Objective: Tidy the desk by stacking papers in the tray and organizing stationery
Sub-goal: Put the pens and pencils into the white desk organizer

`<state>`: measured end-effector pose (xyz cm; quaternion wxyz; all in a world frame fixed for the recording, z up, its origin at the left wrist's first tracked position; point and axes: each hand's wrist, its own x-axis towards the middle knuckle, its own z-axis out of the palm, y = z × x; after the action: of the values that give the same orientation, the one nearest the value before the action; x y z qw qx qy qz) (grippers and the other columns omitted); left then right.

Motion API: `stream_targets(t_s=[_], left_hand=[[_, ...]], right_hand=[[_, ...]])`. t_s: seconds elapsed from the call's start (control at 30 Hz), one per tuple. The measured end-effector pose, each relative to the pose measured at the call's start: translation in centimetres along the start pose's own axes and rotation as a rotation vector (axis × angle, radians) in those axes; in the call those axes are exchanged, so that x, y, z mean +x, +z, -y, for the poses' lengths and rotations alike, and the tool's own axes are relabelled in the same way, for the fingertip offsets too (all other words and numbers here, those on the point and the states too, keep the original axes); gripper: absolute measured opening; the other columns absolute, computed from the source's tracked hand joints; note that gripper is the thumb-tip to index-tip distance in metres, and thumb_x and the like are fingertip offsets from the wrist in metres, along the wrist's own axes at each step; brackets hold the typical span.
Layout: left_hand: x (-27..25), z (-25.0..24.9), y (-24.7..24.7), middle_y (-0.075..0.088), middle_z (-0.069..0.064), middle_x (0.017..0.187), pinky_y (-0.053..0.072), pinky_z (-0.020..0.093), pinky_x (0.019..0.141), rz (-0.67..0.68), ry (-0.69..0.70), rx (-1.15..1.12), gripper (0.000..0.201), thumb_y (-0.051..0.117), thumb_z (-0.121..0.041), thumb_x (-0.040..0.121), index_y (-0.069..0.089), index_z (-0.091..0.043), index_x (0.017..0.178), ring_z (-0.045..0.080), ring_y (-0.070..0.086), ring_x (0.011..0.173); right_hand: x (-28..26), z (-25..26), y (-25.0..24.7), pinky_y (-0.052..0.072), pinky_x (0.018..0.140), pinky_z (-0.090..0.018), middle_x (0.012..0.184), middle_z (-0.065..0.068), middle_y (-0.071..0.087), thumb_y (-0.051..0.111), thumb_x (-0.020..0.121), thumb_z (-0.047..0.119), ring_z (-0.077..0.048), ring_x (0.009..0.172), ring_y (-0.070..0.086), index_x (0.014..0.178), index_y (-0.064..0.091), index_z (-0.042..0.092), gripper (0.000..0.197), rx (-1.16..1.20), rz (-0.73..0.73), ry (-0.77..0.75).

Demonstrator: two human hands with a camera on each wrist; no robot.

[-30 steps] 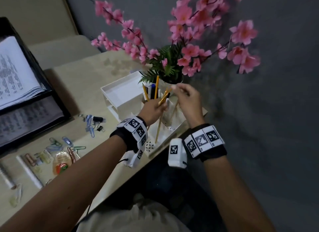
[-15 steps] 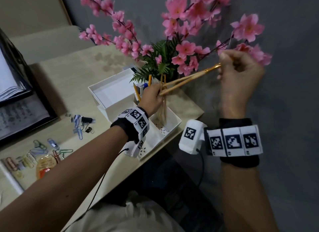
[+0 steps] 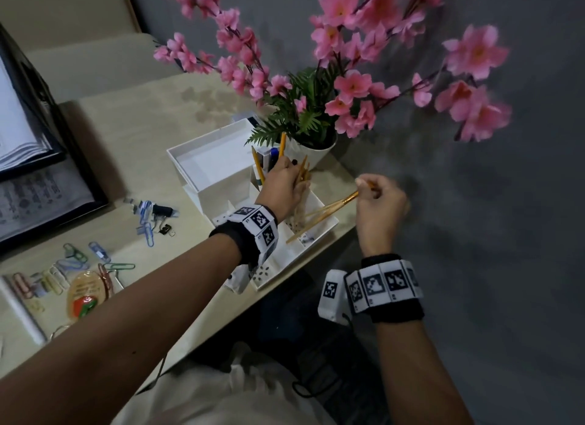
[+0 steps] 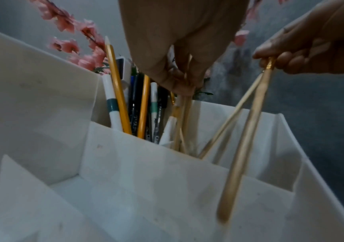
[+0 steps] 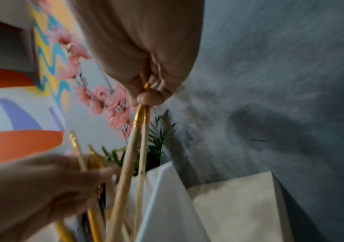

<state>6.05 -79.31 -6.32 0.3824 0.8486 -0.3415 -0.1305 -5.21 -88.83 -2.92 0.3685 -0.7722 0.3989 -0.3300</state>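
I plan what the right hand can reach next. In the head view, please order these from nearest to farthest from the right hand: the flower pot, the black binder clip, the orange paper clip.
1. flower pot: up and left of the right hand.
2. black binder clip: mid-desk, beyond the left hand.
3. orange paper clip: far left desk edge.

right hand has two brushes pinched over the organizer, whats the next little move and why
Probably lower them, handle ends first, into the compartment where the left hand grips the other brushes. The right hand pinches the two brushes by their gold ferrules, tilted, with the lower ends already inside the white organizer. Standing them upright before letting go should keep them from leaning out over the desk edge.
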Motion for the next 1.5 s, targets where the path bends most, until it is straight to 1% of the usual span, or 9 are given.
stream_targets(t_s=[0.2, 0.33, 0.53, 0.63, 0.73, 0.87, 1.1, 1.27, 1.5], left_hand=[[-1.2, 0.4, 0.8, 0.059, 0.02, 0.103, 0.03, 0.023, 0.07, 0.045, -0.003, 0.012, 0.026, 0.055, -0.002, 0.085, 0.055, 0.002, 0.111, 0.033, 0.056, 0.095], [-1.7, 1.4, 0.3, 0.061, 0.018, 0.106, 0.035, 0.023, 0.074, 0.035, -0.023, 0.005, 0.031, 0.052, -0.003, 0.087, 0.056, -0.002, 0.118, 0.031, 0.058, 0.098], [-2.3, 1.4, -0.2, 0.054, 0.014, 0.121, 0.045, 0.029, 0.088, -0.05, -0.059, -0.053, 0.041, 0.056, -0.009, 0.087, 0.05, -0.01, 0.127, 0.027, 0.058, 0.103], [-2.4, 1.5, 0.2, 0.055, 0.013, 0.116, 0.044, 0.027, 0.085, 0.058, -0.026, 0.02, 0.035, 0.056, -0.013, 0.088, 0.054, -0.01, 0.122, 0.027, 0.058, 0.099], [-2.7, 1.7, 1.3, 0.054, 0.011, 0.118, 0.048, 0.036, 0.092, 0.24, -0.05, 0.104, 0.03, 0.055, -0.012, 0.087, 0.06, -0.012, 0.116, 0.027, 0.056, 0.105], [-3.6, 1.2, 2.5, 0.062, 0.016, 0.112, 0.044, 0.032, 0.092, 0.378, -0.005, 0.165, 0.029, 0.047, 0.0, 0.087, 0.067, -0.004, 0.107, 0.03, 0.057, 0.107], [-4.2, 1.5, 2.5, 0.062, 0.009, 0.113, 0.048, 0.039, 0.092, 0.369, 0.015, 0.23, 0.026, 0.048, -0.018, 0.093, 0.065, -0.012, 0.111, 0.026, 0.055, 0.109], [-3.6, -0.1, 1.1, 0.06, 0.012, 0.124, 0.046, 0.04, 0.092, 0.327, 0.0, 0.291, 0.034, 0.038, -0.02, 0.096, 0.059, -0.013, 0.122, 0.031, 0.054, 0.117], [-8.6, 5.0, -6.8, 0.066, 0.011, 0.117, 0.047, 0.034, 0.092, 0.216, -0.103, 0.131, 0.029, 0.045, -0.018, 0.096, 0.064, -0.007, 0.115, 0.027, 0.059, 0.109]], right_hand=[[-2.6, -0.7, 2.5, 0.035, 0.073, 0.003, 0.089, -0.015, 0.069, 0.063, 0.082, -0.001, -0.01, 0.079, 0.054, 0.088, 0.071, -0.001, 0.01, -0.079, 0.183, -0.158], [-1.3, 0.9, 1.2, 0.051, 0.079, -0.022, 0.091, -0.012, 0.073, 0.064, 0.083, 0.003, -0.007, 0.076, 0.058, 0.095, 0.073, 0.001, 0.014, -0.01, 0.124, -0.152], [0.5, 3.4, -1.4, 0.055, 0.073, -0.022, 0.091, -0.009, 0.074, 0.064, 0.084, 0.011, -0.001, 0.064, 0.057, 0.103, 0.072, 0.009, 0.02, 0.165, -0.016, -0.118], [0.5, 3.1, -2.8, 0.052, 0.067, -0.014, 0.091, -0.009, 0.074, 0.063, 0.085, 0.011, -0.001, 0.061, 0.06, 0.103, 0.072, 0.007, 0.021, 0.169, -0.109, -0.133], [-0.5, 1.5, -2.3, 0.056, 0.082, -0.03, 0.094, -0.013, 0.074, 0.062, 0.086, 0.01, -0.019, 0.077, 0.067, 0.104, 0.071, 0.006, 0.021, 0.069, -0.027, -0.062], [-2.8, -1.1, -0.4, 0.034, 0.079, 0.001, 0.101, -0.013, 0.073, 0.06, 0.087, 0.005, -0.021, 0.092, 0.063, 0.103, 0.071, 0.002, 0.02, -0.064, 0.103, -0.037], [-3.3, -1.9, -0.2, 0.034, 0.069, 0.007, 0.101, -0.014, 0.072, 0.053, 0.089, 0.001, -0.017, 0.089, 0.063, 0.101, 0.07, 0.0, 0.022, -0.062, 0.135, -0.025], [-3.8, 0.7, -0.2, 0.033, 0.095, -0.024, 0.112, -0.011, 0.064, 0.049, 0.089, 0.005, -0.027, 0.111, 0.053, 0.103, 0.068, 0.005, 0.024, -0.146, 0.064, -0.095], [-7.7, 9.4, 4.8, 0.043, 0.083, -0.028, 0.097, -0.011, 0.067, 0.048, 0.087, 0.004, -0.019, 0.09, 0.058, 0.097, 0.068, 0.005, 0.022, 0.085, 0.244, -0.319]])
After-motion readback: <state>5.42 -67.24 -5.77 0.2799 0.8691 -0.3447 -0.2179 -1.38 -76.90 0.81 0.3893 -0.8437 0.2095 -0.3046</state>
